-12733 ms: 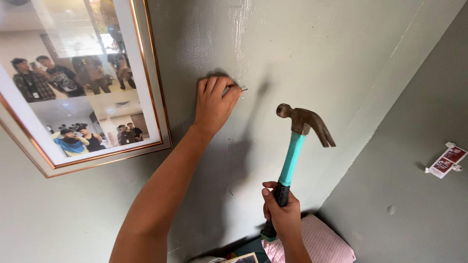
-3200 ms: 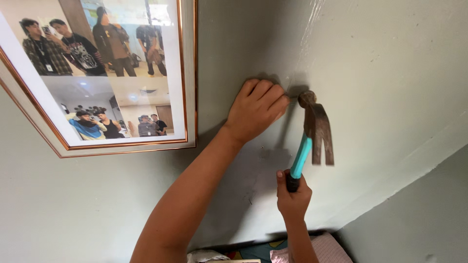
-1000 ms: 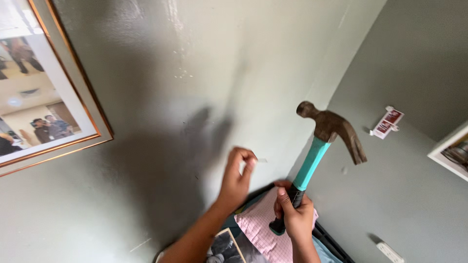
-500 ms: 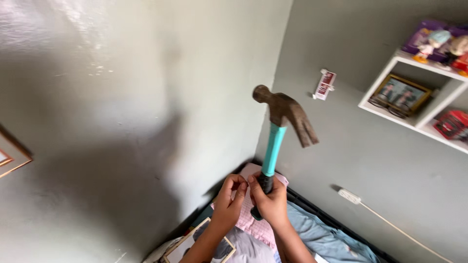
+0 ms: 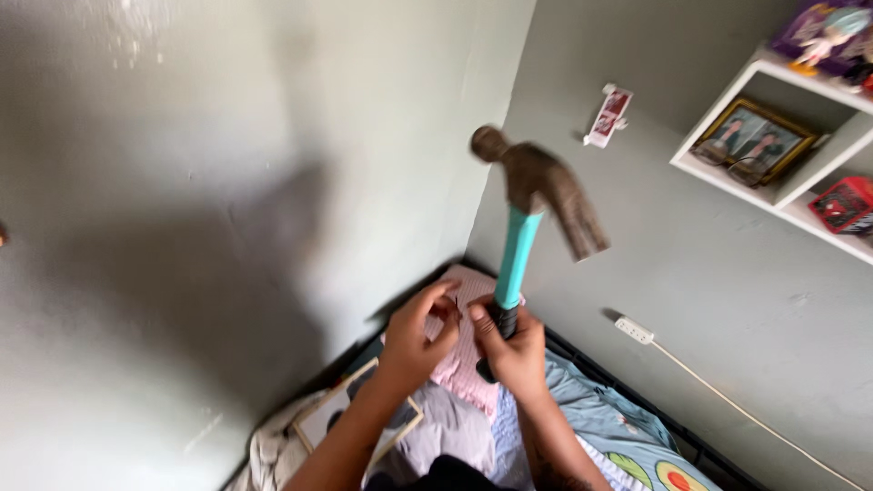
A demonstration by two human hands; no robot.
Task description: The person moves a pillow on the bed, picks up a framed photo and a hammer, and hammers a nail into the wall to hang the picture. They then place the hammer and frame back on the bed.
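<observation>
My right hand (image 5: 516, 353) grips the dark lower end of a claw hammer's teal handle (image 5: 518, 259). The hammer stands upright in front of the wall corner, and its rusty head (image 5: 538, 186) is blurred. My left hand (image 5: 416, 344) is right beside it, fingers curled, fingertips close to my right thumb at the handle. I cannot make out anything between the left fingers. Both hands hover over a bed, away from the grey wall (image 5: 227, 182).
Below the hands lie a pink checked pillow (image 5: 462, 368), a framed picture (image 5: 350, 420) flat on the bedding, and blue sheets (image 5: 605, 414). On the right wall are a white shelf (image 5: 773, 186) with a framed photo, a power strip (image 5: 634, 330) with cable, and a small tag (image 5: 607, 116).
My left hand has left the wall and come down to my right hand at the hammer handle. The view has swung down and right; the hanging picture frame is out of sight.
</observation>
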